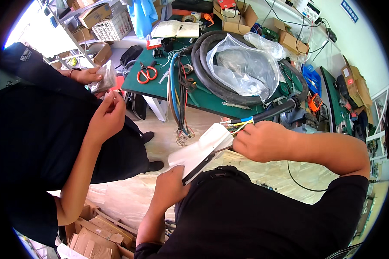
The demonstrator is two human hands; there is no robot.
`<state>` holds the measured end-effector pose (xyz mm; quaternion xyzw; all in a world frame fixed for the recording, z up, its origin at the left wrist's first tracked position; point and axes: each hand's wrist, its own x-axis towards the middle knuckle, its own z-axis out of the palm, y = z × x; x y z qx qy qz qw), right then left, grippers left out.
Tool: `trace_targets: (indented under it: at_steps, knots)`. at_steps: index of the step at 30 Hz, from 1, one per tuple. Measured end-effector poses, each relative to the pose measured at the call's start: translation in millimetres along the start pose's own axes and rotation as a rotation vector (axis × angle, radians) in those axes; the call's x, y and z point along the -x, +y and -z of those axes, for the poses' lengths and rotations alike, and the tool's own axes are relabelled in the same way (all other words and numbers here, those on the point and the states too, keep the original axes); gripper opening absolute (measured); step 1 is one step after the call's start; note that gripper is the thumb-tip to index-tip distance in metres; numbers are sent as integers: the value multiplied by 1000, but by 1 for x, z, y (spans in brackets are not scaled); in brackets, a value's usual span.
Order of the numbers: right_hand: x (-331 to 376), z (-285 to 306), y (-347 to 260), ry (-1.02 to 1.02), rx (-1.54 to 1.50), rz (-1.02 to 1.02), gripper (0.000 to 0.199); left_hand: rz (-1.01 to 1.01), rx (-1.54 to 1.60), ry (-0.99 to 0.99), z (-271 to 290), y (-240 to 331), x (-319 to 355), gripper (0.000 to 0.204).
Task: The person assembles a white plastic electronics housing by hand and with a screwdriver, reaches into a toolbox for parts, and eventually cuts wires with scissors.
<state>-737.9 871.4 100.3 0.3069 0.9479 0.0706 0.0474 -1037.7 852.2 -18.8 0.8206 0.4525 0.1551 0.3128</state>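
My left hand [172, 185] is closed on the lower end of a white flat object [207, 140] with a dark strip along one edge; its exact kind does not show. It slants up toward my right hand [260, 141], whose fingers are curled closed at the thin coloured wires [242, 126]. These wires come out of the stripped end of a thick black cable [274, 113], with blue tape near the end. The inner side of my right hand is hidden, so its exact grip is only partly seen.
At left a co-worker in black holds a clear plastic bag [104, 77] in one hand, fingers of the other hand [108, 118] pinched. The green table [136, 84] carries coiled black cable [199, 64], a bagged bundle [244, 64] and red-handled scissors [147, 74]. Cardboard [95, 241] lies lower left.
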Motion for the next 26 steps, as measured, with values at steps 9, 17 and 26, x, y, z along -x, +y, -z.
trace_targets:
  at_steps: [9,17,26]
  knots:
    - [6,0,-8,-202,-289,-186,15,-16,-82,-15,1,11,9,30]
    - [-4,-9,-4,-167,-298,-229,19,-21,-109,10,2,2,2,26]
    - [6,-6,-6,-280,-214,-160,16,4,-111,-60,2,9,6,34]
